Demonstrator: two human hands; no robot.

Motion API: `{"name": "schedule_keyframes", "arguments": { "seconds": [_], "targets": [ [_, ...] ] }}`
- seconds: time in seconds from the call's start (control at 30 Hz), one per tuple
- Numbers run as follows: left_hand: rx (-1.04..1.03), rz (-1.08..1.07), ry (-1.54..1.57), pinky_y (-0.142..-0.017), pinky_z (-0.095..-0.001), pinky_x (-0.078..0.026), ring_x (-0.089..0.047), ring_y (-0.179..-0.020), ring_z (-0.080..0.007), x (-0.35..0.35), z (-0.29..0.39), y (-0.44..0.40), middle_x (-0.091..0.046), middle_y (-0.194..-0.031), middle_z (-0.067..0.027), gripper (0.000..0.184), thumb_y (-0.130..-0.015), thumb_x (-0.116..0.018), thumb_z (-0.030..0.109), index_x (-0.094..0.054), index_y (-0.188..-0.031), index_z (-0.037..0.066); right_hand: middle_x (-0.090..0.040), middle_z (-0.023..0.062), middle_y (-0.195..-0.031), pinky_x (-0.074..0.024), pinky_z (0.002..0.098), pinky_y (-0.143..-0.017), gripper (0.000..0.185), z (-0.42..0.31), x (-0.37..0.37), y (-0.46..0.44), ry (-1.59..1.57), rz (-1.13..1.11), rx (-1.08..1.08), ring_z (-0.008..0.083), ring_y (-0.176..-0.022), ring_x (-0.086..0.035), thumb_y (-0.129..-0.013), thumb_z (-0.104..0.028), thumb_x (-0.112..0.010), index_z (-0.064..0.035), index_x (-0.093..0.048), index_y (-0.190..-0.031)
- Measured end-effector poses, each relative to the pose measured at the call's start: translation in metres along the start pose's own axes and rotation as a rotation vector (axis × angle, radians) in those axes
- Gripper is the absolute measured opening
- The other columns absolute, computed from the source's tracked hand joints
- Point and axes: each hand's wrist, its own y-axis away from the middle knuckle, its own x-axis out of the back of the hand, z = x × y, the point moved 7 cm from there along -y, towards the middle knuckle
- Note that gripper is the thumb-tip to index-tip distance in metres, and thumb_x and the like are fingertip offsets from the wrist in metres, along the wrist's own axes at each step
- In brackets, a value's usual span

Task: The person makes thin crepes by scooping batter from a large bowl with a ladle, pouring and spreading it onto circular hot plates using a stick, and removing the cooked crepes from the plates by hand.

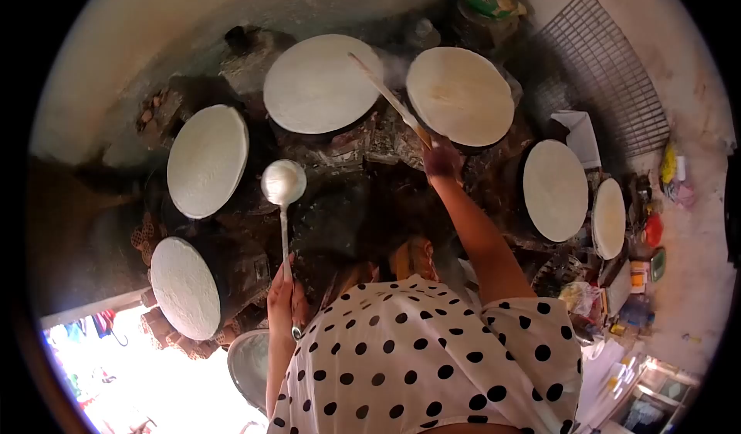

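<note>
My left hand (281, 299) is wrapped round the long handle of a metal ladle (283, 182), whose round bowl points away from me. My right hand (442, 164) reaches forward, closed on a long thin wooden stick (394, 104). The stick's far end lies over the edge of a large white round sheet (316, 87) on a griddle. Just beyond my right hand is another round sheet (460, 94), slightly browned in the middle. I cannot tell whether the stick touches either sheet.
More white rounds sit on dark griddles: two at left (207, 162) (185, 289), two at right (555, 191) (609, 219). A metal basin (251, 364) stands by my left forearm. A wire rack (606, 67) leans on the wall at back right. Faint steam hangs near the back.
</note>
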Motion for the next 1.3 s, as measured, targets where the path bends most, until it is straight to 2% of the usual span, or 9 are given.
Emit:
{"name": "schedule_keyframes", "arguments": {
  "seconds": [0.2, 0.37, 0.5, 0.7, 0.77, 0.87, 1.07, 1.17, 1.3],
  "targets": [
    [0.045, -0.186, 0.377, -0.029, -0.0221, -0.027, -0.027, -0.033, -0.0059, -0.11, -0.002, -0.005, -0.033, -0.055, 0.0033, 0.05, -0.099, -0.047, 0.028, -0.033, -0.142, 0.008, -0.061, 0.0125, -0.108, -0.0507, 0.0369, -0.083, 0.047, 0.001, 0.015, -0.112, -0.116, 0.059, -0.066, 0.0282, -0.101, -0.061, -0.081, -0.045, -0.066, -0.0121, -0.057, -0.114],
    [0.16, -0.062, 0.438, -0.03, -0.0195, -0.028, -0.028, -0.035, -0.0035, -0.156, -0.021, -0.031, -0.034, -0.06, 0.0048, 0.042, -0.102, -0.039, 0.022, -0.035, -0.142, 0.011, -0.064, 0.0108, -0.109, -0.053, 0.0427, -0.079, 0.03, 0.015, -0.003, -0.139, -0.181, -0.346, -0.08, 0.0296, -0.097, -0.065, -0.085, -0.033, -0.06, -0.0126, -0.063, -0.107],
    [0.19, -0.096, 0.433, -0.031, -0.0187, -0.029, -0.03, -0.037, -0.0025, -0.176, -0.038, -0.043, -0.034, -0.061, 0.0052, 0.04, -0.102, -0.039, 0.022, -0.038, -0.14, 0.012, -0.068, 0.0118, -0.098, -0.0539, 0.0422, -0.075, 0.024, 0.064, 0.056, -0.156, -0.244, -0.206, -0.237, 0.027, -0.091, -0.067, -0.085, -0.03, -0.055, -0.0142, -0.066, -0.098],
    [0.227, -0.139, 0.272, -0.032, -0.0193, -0.029, -0.03, -0.037, -0.0022, -0.234, -0.045, -0.07, -0.035, -0.061, 0.005, 0.039, -0.102, -0.039, 0.021, -0.039, -0.139, 0.012, -0.068, 0.0099, -0.076, -0.0514, 0.0416, -0.061, 0.043, 0.253, 0.097, -0.163, -0.501, 0.287, -0.457, 0.0307, -0.068, -0.066, -0.08, -0.055, -0.06, -0.0124, -0.066, -0.081],
    [0.248, -0.209, 0.241, -0.032, -0.0184, -0.032, -0.032, -0.037, -0.0014, -0.261, -0.044, -0.08, -0.035, -0.061, 0.0055, 0.039, -0.102, -0.037, 0.022, -0.038, -0.14, 0.011, -0.069, 0.0096, -0.08, -0.0501, 0.038, -0.066, 0.034, 0.336, 0.146, -0.135, -0.635, 0.274, -0.725, 0.0287, -0.073, -0.065, -0.085, -0.046, -0.058, -0.0128, -0.067, -0.082],
    [0.296, -0.304, 0.182, -0.032, -0.0182, -0.032, -0.032, -0.037, -0.0012, -0.303, -0.048, -0.09, -0.035, -0.061, 0.0058, 0.038, -0.103, -0.036, 0.022, -0.039, -0.139, 0.011, -0.068, 0.0068, -0.082, -0.0481, 0.0353, -0.064, 0.032, 0.494, 0.189, -0.082, 0.06, 0.392, -0.567, 0.0199, -0.073, -0.062, -0.082, -0.041, -0.065, -0.0104, -0.069, -0.091],
    [0.383, -0.445, 0.066, -0.031, -0.018, -0.029, -0.03, -0.037, -0.0012, -0.378, -0.067, -0.104, -0.035, -0.061, 0.0062, 0.039, -0.103, -0.037, 0.024, -0.039, -0.138, 0.009, -0.063, 0.0082, -0.07, -0.0477, 0.0308, -0.052, 0.03, 0.647, 0.266, 0.173, -0.961, 1.246, -1.359, 0.0174, -0.059, -0.059, -0.083, -0.03, -0.069, -0.0012, -0.065, -0.091],
    [0.444, -0.484, 0.01, -0.03, -0.0181, -0.029, -0.031, -0.036, -0.001, -0.4, -0.081, -0.115, -0.035, -0.06, 0.0057, 0.039, -0.103, -0.035, 0.023, -0.039, -0.139, 0.007, -0.056, 0.0052, -0.057, -0.04, 0.0311, -0.039, 0.027, 0.697, 0.218, 0.258, -0.981, 1.319, -1.638, 0.0148, -0.04, -0.049, -0.084, -0.032, -0.065, -0.0053, -0.062, -0.081],
    [0.536, -0.512, -0.004, -0.03, -0.019, -0.033, -0.031, -0.034, -0.0017, -0.43, -0.088, -0.106, -0.033, -0.059, 0.0057, 0.041, -0.104, -0.029, 0.022, -0.032, -0.143, 0.009, -0.064, 0.0078, -0.062, -0.0474, 0.0312, -0.049, 0.03, 0.759, 0.13, 0.322, -0.864, 0.975, -1.922, 0.0162, -0.051, -0.059, -0.085, -0.033, -0.061, -0.0035, -0.065, -0.079]
  ]
}}
